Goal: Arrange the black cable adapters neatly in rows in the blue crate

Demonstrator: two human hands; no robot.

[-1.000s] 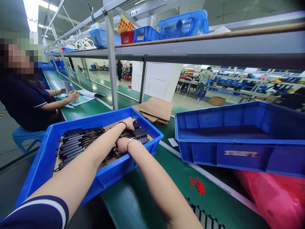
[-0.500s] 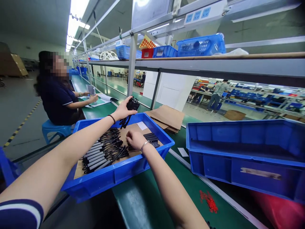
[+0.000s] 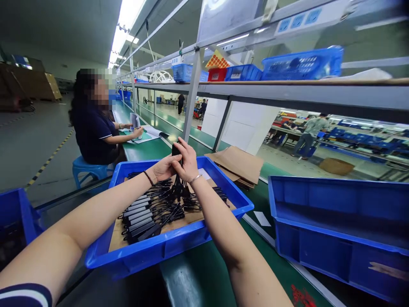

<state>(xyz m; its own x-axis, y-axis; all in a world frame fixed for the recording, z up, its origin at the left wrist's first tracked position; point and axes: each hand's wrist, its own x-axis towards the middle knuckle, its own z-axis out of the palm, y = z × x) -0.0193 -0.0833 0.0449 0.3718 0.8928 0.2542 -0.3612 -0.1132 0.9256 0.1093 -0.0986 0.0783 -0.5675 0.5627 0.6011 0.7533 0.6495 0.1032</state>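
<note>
Both hands are together above the blue bin (image 3: pixel 140 256), closed around one bundle of black cabled pieces (image 3: pixel 177 187). Its short cables hang down between the hands. My left hand (image 3: pixel 164 167) grips it from the left. My right hand (image 3: pixel 188 160) wraps its right side and top, with the fingers pointing up. What the pieces are exactly I cannot make out. Below, rows of grey and black cabled pieces (image 3: pixel 139 213) lie on a brown cardboard sheet (image 3: pixel 116 241) inside the bin. More of them lie at the bin's right, partly behind my right wrist.
A second blue bin (image 3: pixel 319 247) stands on the right. Brown cardboard sheets (image 3: pixel 239 164) lie behind the bin, and small red pieces (image 3: pixel 302 296) lie at lower right. A co-worker (image 3: pixel 96 123) sits at the left. A shelf (image 3: pixel 287 90) with baskets runs above the green bench.
My right hand has come up from inside the bin to join my left hand on the bundle. More black pieces now lie at the bin's right. The view has swung slightly left.
</note>
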